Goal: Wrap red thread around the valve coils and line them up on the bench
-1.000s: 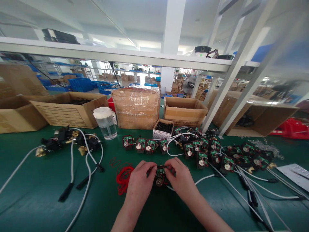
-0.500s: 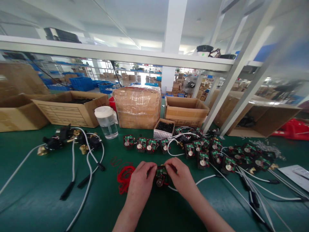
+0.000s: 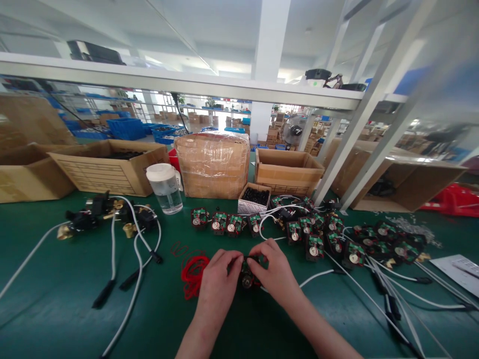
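Both my hands meet over a small black valve unit [image 3: 246, 278] with a brass centre and a green circuit board, low in the middle of the green table [image 3: 60, 319]. My left hand [image 3: 217, 286] pinches its left side. My right hand [image 3: 275, 271] curls over its top and right side. A white cable [image 3: 318, 274] runs off to the right from it. A tangle of red rubber bands [image 3: 192, 273] lies just left of my left hand.
A row of similar units [image 3: 224, 223] lies beyond my hands, with many more and their white cables [image 3: 374, 299] at the right. Black and brass fittings [image 3: 101, 214], a clear lidded jug [image 3: 164, 188], a small box of black parts [image 3: 254, 198] and cardboard boxes [image 3: 213, 164] stand behind.
My right hand's fingers have slid left over the top of the unit, now hiding most of its green board. My left hand has barely moved.
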`<state>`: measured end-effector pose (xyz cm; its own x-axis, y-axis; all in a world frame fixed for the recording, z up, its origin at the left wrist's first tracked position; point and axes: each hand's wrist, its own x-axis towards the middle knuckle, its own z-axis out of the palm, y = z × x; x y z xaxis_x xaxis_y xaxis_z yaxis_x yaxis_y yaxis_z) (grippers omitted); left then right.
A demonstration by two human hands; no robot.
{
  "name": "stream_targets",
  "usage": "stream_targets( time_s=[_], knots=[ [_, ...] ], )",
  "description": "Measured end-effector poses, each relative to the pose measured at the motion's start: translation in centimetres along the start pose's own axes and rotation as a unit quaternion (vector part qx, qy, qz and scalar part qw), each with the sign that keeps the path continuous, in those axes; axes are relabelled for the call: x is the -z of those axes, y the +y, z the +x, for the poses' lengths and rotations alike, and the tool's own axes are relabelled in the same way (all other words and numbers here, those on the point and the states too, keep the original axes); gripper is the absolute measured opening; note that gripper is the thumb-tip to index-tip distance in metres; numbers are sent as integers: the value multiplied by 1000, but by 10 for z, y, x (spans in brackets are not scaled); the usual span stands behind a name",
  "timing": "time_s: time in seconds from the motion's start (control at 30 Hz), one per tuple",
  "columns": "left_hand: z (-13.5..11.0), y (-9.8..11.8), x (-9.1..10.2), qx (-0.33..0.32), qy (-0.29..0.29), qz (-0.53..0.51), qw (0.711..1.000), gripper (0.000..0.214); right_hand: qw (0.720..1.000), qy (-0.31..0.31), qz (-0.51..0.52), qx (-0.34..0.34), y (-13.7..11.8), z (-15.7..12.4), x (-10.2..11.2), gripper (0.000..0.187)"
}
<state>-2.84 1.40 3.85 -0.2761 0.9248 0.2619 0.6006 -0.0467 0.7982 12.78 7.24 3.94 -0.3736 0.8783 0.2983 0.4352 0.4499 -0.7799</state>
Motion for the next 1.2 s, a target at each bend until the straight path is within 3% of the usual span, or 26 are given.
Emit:
stream_targets(
  time_s=[0.47, 0.77, 1.2],
  knots=[
    [3, -13, 4, 65, -52, -96, 992, 27, 1000, 14, 8, 6, 4, 2, -9, 15],
    [1, -18, 7, 109, -108, -178, 972, 31, 1000, 25, 13, 4, -1, 1, -6, 14],
    [4, -17, 7, 114, -99, -174, 973, 28, 1000, -4, 13, 4, 0, -1, -6, 16]
  ],
)
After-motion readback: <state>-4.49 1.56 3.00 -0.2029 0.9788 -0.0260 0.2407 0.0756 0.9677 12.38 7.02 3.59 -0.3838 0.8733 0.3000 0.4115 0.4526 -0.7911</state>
